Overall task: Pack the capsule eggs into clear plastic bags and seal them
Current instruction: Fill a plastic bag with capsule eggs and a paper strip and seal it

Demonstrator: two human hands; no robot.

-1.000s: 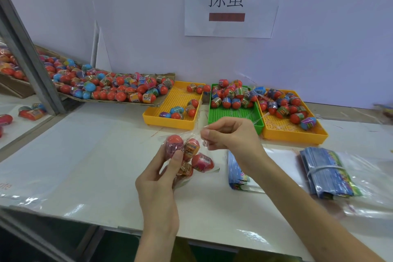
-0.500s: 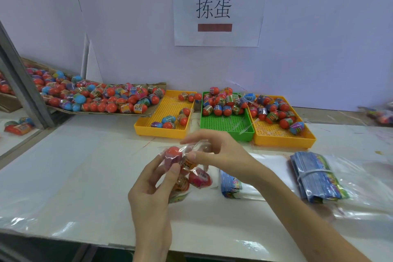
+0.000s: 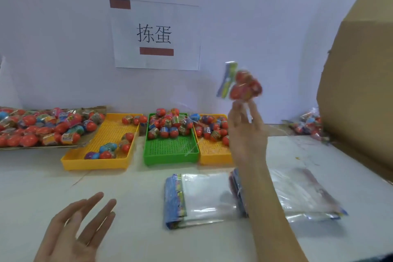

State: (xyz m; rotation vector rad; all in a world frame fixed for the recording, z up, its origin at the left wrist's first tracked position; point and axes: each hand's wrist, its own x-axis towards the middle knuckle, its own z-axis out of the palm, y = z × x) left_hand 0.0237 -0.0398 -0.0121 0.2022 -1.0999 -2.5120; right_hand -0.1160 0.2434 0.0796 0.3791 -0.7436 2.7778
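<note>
Blurred bagged eggs point(image 3: 244, 85) airborne, apparently upright, above right hand point(image 3: 246, 134)

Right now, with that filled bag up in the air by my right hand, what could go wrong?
1. The packed bag of eggs sits just above the right hand's straight fingertips, blurred and seemingly ungripped; it may miss the cardboard box and drop onto the trays, likely the right yellow tray.
2. If its seal is weak, landing could pop it open.
3. The right forearm crosses the empty bag stacks and could sweep them askew.
</note>
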